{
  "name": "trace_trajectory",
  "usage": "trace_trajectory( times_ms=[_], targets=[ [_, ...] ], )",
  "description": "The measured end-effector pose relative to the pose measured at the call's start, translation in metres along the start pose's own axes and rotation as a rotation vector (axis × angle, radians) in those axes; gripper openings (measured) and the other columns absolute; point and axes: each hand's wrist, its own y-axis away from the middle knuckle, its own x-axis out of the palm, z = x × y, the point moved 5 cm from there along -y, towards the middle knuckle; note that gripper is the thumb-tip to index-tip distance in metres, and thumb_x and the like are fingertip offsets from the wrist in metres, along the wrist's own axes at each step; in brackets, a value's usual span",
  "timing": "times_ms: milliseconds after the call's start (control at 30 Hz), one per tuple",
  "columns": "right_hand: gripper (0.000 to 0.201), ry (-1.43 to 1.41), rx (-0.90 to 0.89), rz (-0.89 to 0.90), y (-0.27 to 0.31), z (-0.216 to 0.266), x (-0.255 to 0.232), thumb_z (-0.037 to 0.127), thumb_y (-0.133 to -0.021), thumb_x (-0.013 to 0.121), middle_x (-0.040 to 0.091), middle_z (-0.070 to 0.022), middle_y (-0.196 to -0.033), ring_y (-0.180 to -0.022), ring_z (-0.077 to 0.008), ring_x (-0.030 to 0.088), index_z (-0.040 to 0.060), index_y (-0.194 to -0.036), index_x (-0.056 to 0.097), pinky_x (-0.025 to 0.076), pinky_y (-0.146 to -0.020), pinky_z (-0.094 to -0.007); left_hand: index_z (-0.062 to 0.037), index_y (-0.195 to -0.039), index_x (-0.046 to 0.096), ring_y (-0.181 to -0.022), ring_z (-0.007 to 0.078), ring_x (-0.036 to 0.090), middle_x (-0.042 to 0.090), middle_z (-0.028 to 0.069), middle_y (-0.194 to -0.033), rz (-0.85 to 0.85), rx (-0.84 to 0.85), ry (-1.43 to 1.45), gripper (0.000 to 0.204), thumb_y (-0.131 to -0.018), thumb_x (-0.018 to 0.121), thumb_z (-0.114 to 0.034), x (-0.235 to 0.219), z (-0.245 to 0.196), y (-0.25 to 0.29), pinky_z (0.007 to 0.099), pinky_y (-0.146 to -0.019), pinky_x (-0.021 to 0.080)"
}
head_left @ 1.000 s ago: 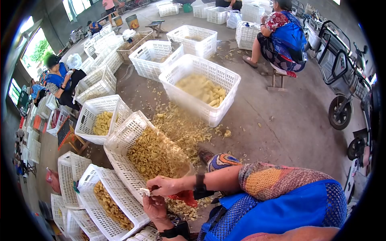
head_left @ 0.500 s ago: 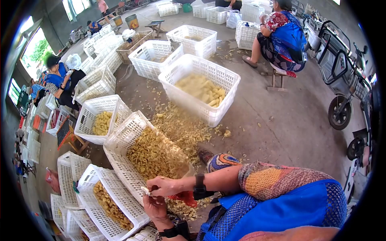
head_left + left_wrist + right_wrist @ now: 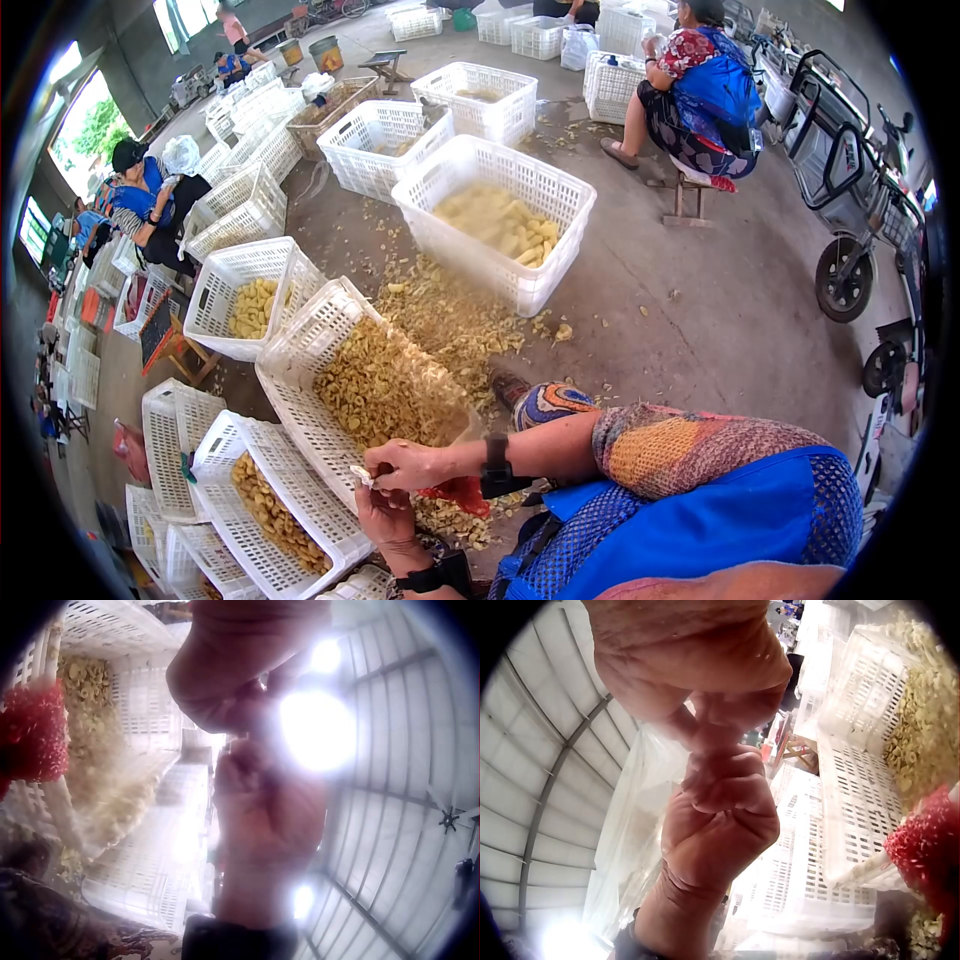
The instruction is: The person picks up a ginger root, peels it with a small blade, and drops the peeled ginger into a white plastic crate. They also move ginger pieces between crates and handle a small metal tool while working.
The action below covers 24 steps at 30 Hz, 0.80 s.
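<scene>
Before my lap my two hands meet at the fingertips over the near end of a crate. My right hand [image 3: 410, 463] pinches a small whitish piece [image 3: 361, 475] with its fingers bent. My left hand [image 3: 387, 520] comes up from below, fingers curled, its thumb and fingertips at the same piece. Both wrist views show the fingers close together, the left hand [image 3: 720, 802] below in the right wrist view and the right hand [image 3: 262, 810] below in the left wrist view; the piece is hidden there. The white crate [image 3: 300, 340] beside them holds many yellow-brown scraps [image 3: 385, 385].
Red mesh cloth [image 3: 460, 493] hangs at the crate's near edge. Another crate [image 3: 290, 480] with brownish pieces stands left of my hands. A crate [image 3: 570, 200] of yellow pieces stands ahead, scraps [image 3: 450, 310] around it. A person [image 3: 700, 90] sits on a stool; a tricycle [image 3: 850, 270] stands right.
Both hands stay nearly in place, the whitish piece still at their fingertips. Far off, the person in the pink top has shifted left and leans over.
</scene>
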Motion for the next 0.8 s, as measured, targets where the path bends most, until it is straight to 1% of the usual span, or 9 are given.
trace_trajectory(
  times_ms=[267,300,333,400,467,533,600,667,800],
  targets=[
    [0.016,0.016,0.015,-0.016,0.000,-0.001,-0.004,0.011,-0.079,0.061,0.061,-0.0136,-0.075,-0.071,-0.0231,0.062,-0.0007,-0.088,0.055,0.049,-0.064,-0.0352,-0.0056,-0.109,0.057,-0.075,0.0100,0.056,0.062,0.0042,-0.095,0.181,-0.046,0.033,0.031,-0.096,0.045,-0.032,0.006,-0.001,0.001,0.0212,-0.060,0.043],
    [0.015,0.031,-0.013,-0.019,0.001,-0.002,0.000,0.010,-0.080,0.061,0.062,-0.0130,-0.075,-0.069,-0.0216,0.062,-0.0006,-0.089,0.055,0.049,-0.064,-0.0345,-0.0055,-0.111,0.056,-0.083,0.0117,0.058,0.062,0.0050,-0.099,0.006,-0.018,-0.043,0.032,-0.096,0.045,-0.031,0.013,-0.002,0.005,0.0227,-0.066,0.045],
    [0.015,-0.078,0.164,0.036,0.002,0.008,-0.003,0.011,-0.080,0.061,0.062,-0.0129,-0.076,-0.071,-0.0212,0.062,-0.0002,-0.089,0.058,0.050,-0.065,-0.0340,-0.0053,-0.113,0.056,-0.091,0.0134,0.059,0.062,0.0058,-0.103,-0.190,0.019,-0.114,0.033,-0.096,0.045,-0.031,0.026,-0.005,0.009,0.0242,-0.072,0.048],
    [0.015,-0.068,0.177,-0.016,0.006,0.015,-0.006,0.016,-0.082,0.060,0.062,-0.0119,-0.076,-0.068,-0.0191,0.061,0.0021,-0.086,0.061,0.051,-0.061,-0.0341,-0.0048,-0.114,0.056,-0.103,0.0156,0.057,0.061,0.0065,-0.110,-0.095,0.064,-0.195,0.031,-0.096,0.046,-0.028,0.035,-0.009,0.018,0.0279,-0.083,0.049],
    [0.017,-0.026,0.372,0.110,0.006,0.032,-0.008,0.019,-0.085,0.060,0.062,-0.0081,-0.074,-0.065,-0.0135,0.060,0.0035,-0.090,0.064,0.051,-0.059,-0.0302,-0.0049,-0.108,0.058,-0.086,0.0112,0.057,0.061,0.0024,-0.099,-0.001,0.203,-0.361,0.022,-0.095,0.049,-0.020,0.034,-0.016,0.012,0.0246,-0.071,0.047],
    [0.014,0.097,0.196,0.047,0.003,-0.001,-0.004,0.016,-0.086,0.063,0.062,-0.0035,-0.073,-0.060,-0.0116,0.058,0.0021,-0.090,0.063,0.048,-0.056,-0.0257,-0.0091,-0.098,0.058,-0.067,0.0086,0.055,0.060,-0.0007,-0.084,-0.105,0.189,-0.304,0.011,-0.091,0.052,-0.016,0.020,-0.023,0.012,0.0230,-0.057,0.042],
    [0.014,-0.043,0.234,0.069,0.004,-0.012,-0.003,0.010,-0.082,0.063,0.064,-0.0075,-0.078,-0.069,-0.0122,0.059,0.0009,-0.092,0.063,0.049,-0.061,-0.0290,-0.0082,-0.094,0.059,-0.062,0.0099,0.056,0.061,0.0005,-0.078,-0.164,0.213,-0.416,0.007,-0.088,0.054,-0.009,0.014,-0.036,0.018,0.0232,-0.055,0.043],
    [0.010,-0.143,0.244,0.096,0.007,-0.004,-0.005,0.005,-0.086,0.059,0.059,-0.0023,-0.071,-0.060,-0.0076,0.054,0.0027,-0.096,0.060,0.042,-0.052,-0.0211,-0.0078,-0.093,0.059,-0.058,0.0107,0.055,0.060,0.0015,-0.073,-0.264,0.282,-0.359,0.006,-0.087,0.055,-0.007,0.016,-0.057,0.036,0.0236,-0.052,0.043],
    [0.011,0.027,0.287,0.049,0.007,-0.011,-0.014,0.006,-0.085,0.060,0.058,-0.0017,-0.072,-0.060,-0.0076,0.054,0.0021,-0.095,0.060,0.042,-0.052,-0.0221,-0.0068,-0.087,0.061,-0.054,0.0087,0.052,0.058,0.0007,-0.067,-0.422,0.462,-0.552,0.005,-0.086,0.057,-0.005,-0.017,-0.112,0.089,0.0226,-0.050,0.044]
  ],
)
